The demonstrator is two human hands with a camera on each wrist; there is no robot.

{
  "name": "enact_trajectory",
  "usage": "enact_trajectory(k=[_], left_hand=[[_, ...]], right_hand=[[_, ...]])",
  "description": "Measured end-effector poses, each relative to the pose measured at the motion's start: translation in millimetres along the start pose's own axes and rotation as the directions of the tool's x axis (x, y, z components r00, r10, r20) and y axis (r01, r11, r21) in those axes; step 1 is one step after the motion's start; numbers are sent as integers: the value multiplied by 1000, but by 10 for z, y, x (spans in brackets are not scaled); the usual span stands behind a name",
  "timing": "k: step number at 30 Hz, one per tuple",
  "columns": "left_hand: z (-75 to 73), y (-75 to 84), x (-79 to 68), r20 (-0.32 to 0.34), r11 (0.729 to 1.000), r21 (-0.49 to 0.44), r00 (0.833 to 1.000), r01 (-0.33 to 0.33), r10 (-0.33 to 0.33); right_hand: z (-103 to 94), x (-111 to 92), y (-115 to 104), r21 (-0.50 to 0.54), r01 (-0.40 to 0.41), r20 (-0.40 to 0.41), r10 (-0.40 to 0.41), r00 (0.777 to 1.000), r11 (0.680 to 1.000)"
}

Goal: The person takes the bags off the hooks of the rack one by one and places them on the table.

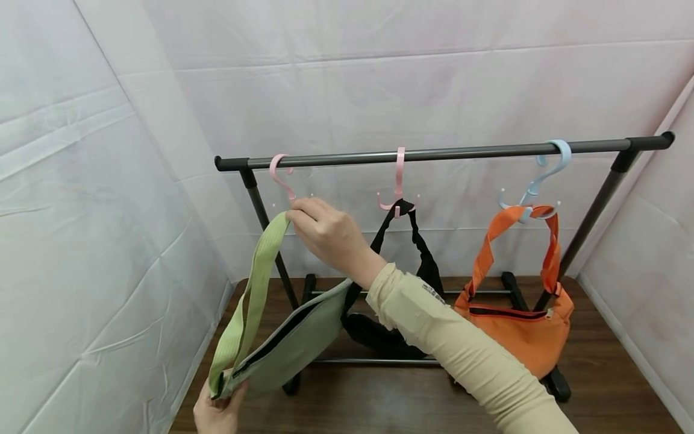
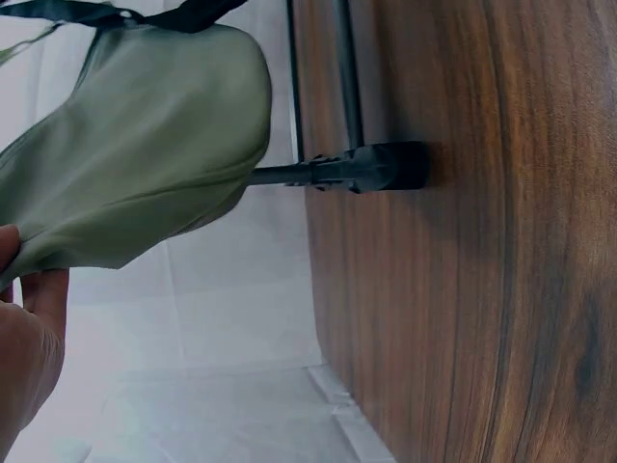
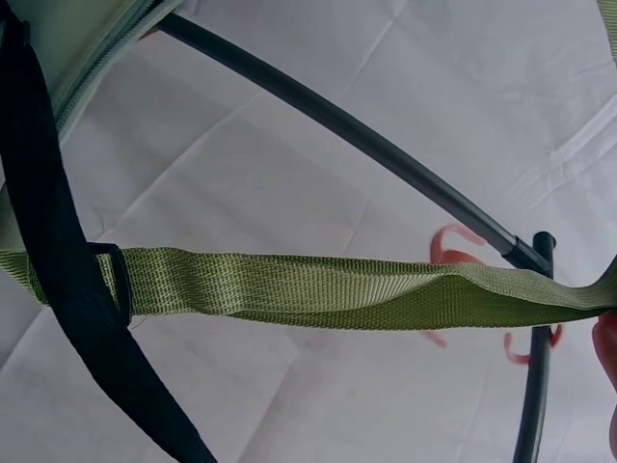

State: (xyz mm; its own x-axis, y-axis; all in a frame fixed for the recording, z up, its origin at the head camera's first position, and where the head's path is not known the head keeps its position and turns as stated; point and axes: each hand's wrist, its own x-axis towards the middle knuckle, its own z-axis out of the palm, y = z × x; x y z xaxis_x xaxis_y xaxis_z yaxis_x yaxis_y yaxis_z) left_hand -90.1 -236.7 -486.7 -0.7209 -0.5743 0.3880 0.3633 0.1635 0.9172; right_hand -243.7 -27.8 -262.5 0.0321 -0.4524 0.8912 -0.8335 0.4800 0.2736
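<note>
A pale green shoulder bag [image 1: 303,349] with a dark zip opening hangs tilted between my two hands. My right hand [image 1: 331,235] pinches the top of its light green webbing strap [image 1: 264,259], just below the left pink hook [image 1: 278,172]. At the bag's lower left end, my left hand [image 1: 218,413] grips the corner by the strap's buckle; the left wrist view shows its thumb and fingers [image 2: 46,299] on the fabric. In the right wrist view the strap [image 3: 289,289] stretches taut to my fingertips [image 3: 607,347] at the edge.
A dark metal rack rail [image 1: 347,158] spans the middle. A black bag [image 1: 379,334] hangs from the middle pink hook [image 1: 399,175], partly behind the green bag. On the right, an orange bag [image 1: 520,337] hangs from a blue hook [image 1: 561,157]. White sheets surround the brown wooden floor [image 1: 379,398].
</note>
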Motion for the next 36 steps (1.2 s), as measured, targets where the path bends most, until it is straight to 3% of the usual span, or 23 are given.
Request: enact_trajectory(k=[2,4,9,14,17,19,21,24,26,28,32,36], left_hand=[[-37,33,-3,-13,999,25,999,-37,37],[-72,68,-7,-25,991,120,998,-62,66],[-134,144,-2,-35,957,281,996,-72,86],[-153,187,7,4,919,338,977,-202,213],[-157,192,6,43,948,213,971,-237,234],[-162,185,-4,50,961,169,976,-218,213],[-171,172,-15,45,986,85,989,-141,138],[-169,131,-28,7,998,12,998,-64,64],[-173,99,-28,-12,993,-107,999,-43,41],[-181,71,-21,-28,979,-186,997,-79,75],[-215,34,13,-13,913,-365,982,-182,191],[-246,49,54,-32,871,-440,973,-219,229]], right_hand=[[46,-39,-19,-3,5,17,-5,1000,1000],[96,-81,-39,-2,8,34,-8,999,1000],[213,-159,-102,-5,6,94,-5,996,1000],[330,-231,-173,11,-23,174,21,984,1000],[417,-306,-205,36,-75,262,63,963,997],[472,-366,-219,58,-124,358,95,929,991],[507,-432,-227,67,-184,472,131,872,981],[517,-537,-218,66,-263,608,170,775,962],[501,-610,-203,71,-311,647,193,737,948],[471,-684,-183,88,-350,654,211,727,933],[380,-838,-160,133,-421,632,250,733,897],[278,-1014,-187,172,-484,605,295,740,858]])
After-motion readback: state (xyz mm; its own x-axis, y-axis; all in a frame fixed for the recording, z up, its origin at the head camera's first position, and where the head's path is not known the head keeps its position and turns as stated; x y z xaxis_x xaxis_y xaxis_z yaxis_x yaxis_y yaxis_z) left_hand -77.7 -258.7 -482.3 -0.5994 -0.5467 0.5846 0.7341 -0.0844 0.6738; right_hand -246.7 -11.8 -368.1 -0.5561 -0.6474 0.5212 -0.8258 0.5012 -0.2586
